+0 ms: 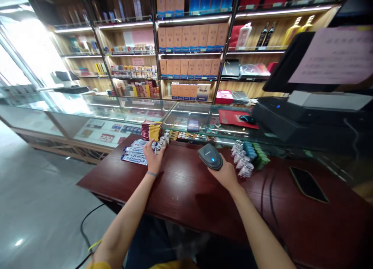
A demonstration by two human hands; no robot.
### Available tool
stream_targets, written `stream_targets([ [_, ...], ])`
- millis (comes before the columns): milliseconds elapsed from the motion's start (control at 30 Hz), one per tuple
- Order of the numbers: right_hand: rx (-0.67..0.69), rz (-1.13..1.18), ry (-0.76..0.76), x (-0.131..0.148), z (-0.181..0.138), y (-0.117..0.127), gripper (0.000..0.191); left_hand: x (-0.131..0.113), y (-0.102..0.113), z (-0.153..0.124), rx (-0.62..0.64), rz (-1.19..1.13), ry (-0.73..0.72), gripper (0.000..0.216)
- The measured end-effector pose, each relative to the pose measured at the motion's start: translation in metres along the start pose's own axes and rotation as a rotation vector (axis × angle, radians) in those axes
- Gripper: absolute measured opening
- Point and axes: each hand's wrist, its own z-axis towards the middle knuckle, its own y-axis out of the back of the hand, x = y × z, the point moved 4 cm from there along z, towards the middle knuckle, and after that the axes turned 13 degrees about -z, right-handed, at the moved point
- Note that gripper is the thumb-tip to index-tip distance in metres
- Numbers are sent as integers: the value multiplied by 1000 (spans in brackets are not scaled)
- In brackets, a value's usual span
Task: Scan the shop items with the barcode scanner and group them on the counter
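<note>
My right hand [226, 175] is wrapped round a dark handheld barcode scanner [211, 157], whose blue light is lit. The scanner is held above the brown tabletop [180, 183]. At the left, my left hand [153, 159] has its thumb and fingers on either side of a small silver-topped bottle [157, 148], the nearest of a short row. Beside that hand lie several blue-and-white flat packets [134, 158]. Behind it stands a stack of red and yellow packs [151, 131]. Right of the scanner are more silver-topped bottles [241, 160], with blue packs [250, 150] and green packs [260, 154] alongside.
A black phone [309, 184] and a cable [271, 199] lie on the right of the table. Glass display counters [128, 110] run behind it. A monitor [288, 63] and dark machine [294, 117] stand at right, near a mouse [247, 119]. Shelves hold boxed goods [190, 38].
</note>
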Motion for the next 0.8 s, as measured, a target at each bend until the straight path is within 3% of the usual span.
stream_targets([
  [133, 27, -18, 81, 19, 6, -13, 37, 23, -2, -7, 87, 101, 42, 71],
  [267, -1, -47, 118, 25, 9, -22, 39, 32, -4, -14, 173, 97, 46, 66],
  [433, 8, -16, 91, 16, 1, -29, 33, 34, -4, -15, 152, 8, 148, 56],
  [500, 32, 14, 71, 13, -4, -29, 35, 32, -6, -15, 118, -111, 251, 58],
  [600, 55, 49, 31, 11, -10, -25, 43, 23, -12, -17, 115, -477, 472, 64],
  [700, 97, 64, 35, 14, -12, -21, 50, 7, -22, -22, 256, -871, 731, 64],
  [800, 159, 32, 109, 20, -12, -19, 52, -6, -25, -28, 413, -1076, 915, 64],
])
